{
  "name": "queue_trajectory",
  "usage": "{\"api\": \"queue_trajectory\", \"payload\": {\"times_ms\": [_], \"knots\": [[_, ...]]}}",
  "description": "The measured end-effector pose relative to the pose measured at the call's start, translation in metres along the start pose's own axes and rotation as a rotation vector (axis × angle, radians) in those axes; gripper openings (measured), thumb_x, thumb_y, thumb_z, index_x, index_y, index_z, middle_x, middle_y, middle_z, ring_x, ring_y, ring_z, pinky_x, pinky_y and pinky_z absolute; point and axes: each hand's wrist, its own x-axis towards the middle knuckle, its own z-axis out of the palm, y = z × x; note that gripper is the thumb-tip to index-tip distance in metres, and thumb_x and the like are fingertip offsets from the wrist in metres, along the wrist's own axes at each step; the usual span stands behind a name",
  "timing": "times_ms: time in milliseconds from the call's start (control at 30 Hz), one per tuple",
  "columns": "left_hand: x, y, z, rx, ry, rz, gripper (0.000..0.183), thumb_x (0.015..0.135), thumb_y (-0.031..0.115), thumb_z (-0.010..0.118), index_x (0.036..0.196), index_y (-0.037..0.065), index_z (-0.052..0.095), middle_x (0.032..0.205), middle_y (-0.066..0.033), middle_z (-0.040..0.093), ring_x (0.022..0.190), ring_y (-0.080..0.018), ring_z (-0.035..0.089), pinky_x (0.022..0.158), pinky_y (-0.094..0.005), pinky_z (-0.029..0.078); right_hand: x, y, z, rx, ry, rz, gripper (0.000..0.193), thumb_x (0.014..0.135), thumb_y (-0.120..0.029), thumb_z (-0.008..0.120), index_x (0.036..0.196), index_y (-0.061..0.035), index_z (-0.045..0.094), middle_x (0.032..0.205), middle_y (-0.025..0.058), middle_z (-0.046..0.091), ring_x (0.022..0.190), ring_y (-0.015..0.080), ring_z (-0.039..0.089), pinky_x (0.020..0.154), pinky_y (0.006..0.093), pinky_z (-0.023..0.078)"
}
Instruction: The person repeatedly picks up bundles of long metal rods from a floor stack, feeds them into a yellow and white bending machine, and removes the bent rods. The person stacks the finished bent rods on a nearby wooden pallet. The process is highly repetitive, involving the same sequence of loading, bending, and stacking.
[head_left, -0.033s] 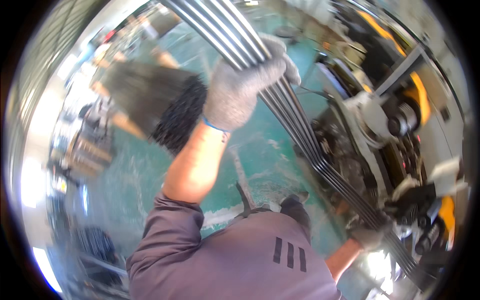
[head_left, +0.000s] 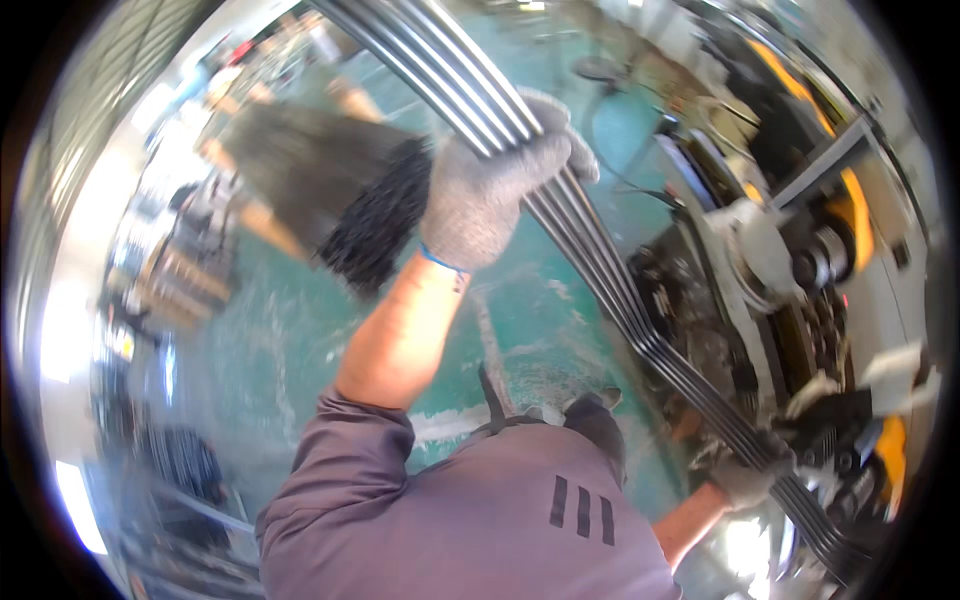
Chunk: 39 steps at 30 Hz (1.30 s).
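Note:
Several long, shiny metal rods (head_left: 595, 255) lie side by side as a bundle, slanting from the upper left to the lower right. They bend near the middle. Around the upper stretch my left hand (head_left: 500, 180), in a grey glove, is closed with its fingers wrapped over the rods. Farther down, past the bend, my right hand (head_left: 742, 482) grips the same bundle, also in a grey glove. Its fingers are partly hidden by the rods. Both ends of the bundle run toward the rim of the picture.
On the right stands a machine (head_left: 755, 250) with yellow parts, close beside the rods. At the left a large stack of dark rods (head_left: 310, 175) rests on wooden supports above the green floor (head_left: 290, 340). A cable (head_left: 590, 125) lies near the machine.
The surroundings have shifted slightly in the view, with the stack and machine a little farther right. Both hands keep their hold on the rods.

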Motion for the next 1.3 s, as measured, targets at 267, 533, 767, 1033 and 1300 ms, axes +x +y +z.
{"api": "queue_trajectory", "payload": {"times_ms": [267, 533, 767, 1033, 1300], "knots": [[-0.192, 0.015, -0.073, -0.151, 0.844, -0.113, 0.018, 0.088, -0.002, 0.060, 0.105, 0.002, 0.058, 0.085, -0.0143, 0.067, 0.084, -0.0283, 0.069, 0.078, -0.0415, 0.057, 0.022, 0.019, 0.135, 0.140, -0.590, 0.048, 0.025, 0.099, -0.030, 0.060, 0.091, -0.0058, 0.057, 0.075, 0.0024, 0.051, 0.069, 0.0145, 0.048, 0.065, 0.0298, 0.041], [-0.349, 0.034, -0.070, -0.161, 1.420, 0.099, 0.018, 0.089, -0.005, 0.060, 0.105, 0.000, 0.056, 0.087, -0.0150, 0.065, 0.084, -0.0304, 0.069, 0.076, -0.0408, 0.059, -0.071, 0.082, 0.238, -0.078, -1.036, 0.292, 0.021, 0.098, -0.024, 0.063, 0.096, -0.0032, 0.060, 0.075, 0.0014, 0.055, 0.061, 0.0106, 0.048, 0.054, 0.0259, 0.038], [-0.439, 0.088, -0.070, -0.203, 1.701, 0.429, 0.016, 0.089, -0.004, 0.061, 0.104, -0.001, 0.055, 0.087, -0.0162, 0.062, 0.084, -0.0367, 0.066, 0.080, -0.0507, 0.057, -0.244, 0.061, 0.296, 0.021, -1.504, 0.315, 0.022, 0.099, -0.025, 0.062, 0.098, -0.0037, 0.060, 0.069, -0.0018, 0.048, 0.059, 0.0068, 0.045, 0.052, 0.0236, 0.037], [-0.558, 0.154, -0.120, -0.173, 1.846, 0.800, 0.006, 0.094, 0.003, 0.054, 0.098, 0.000, 0.053, 0.084, -0.0189, 0.063, 0.084, -0.0359, 0.064, 0.090, -0.0525, 0.052, -0.529, -0.065, 0.305, 0.138, -2.050, -0.196, 0.026, 0.098, -0.031, 0.057, 0.105, -0.0070, 0.063, 0.071, -0.0033, 0.047, 0.060, 0.0045, 0.044, 0.052, 0.0230, 0.033], [-0.679, 0.230, -0.138, 0.054, 2.027, 1.097, 0.020, 0.096, 0.014, 0.050, 0.105, -0.003, 0.057, 0.109, -0.0163, 0.059, 0.104, -0.0315, 0.056, 0.102, -0.0483, 0.042, -0.693, -0.139, 0.182, 0.930, -2.399, -0.806, 0.038, 0.088, -0.031, 0.065, 0.115, -0.0041, 0.062, 0.095, 0.0083, 0.060, 0.089, 0.0207, 0.057, 0.079, 0.0352, 0.046]]}}
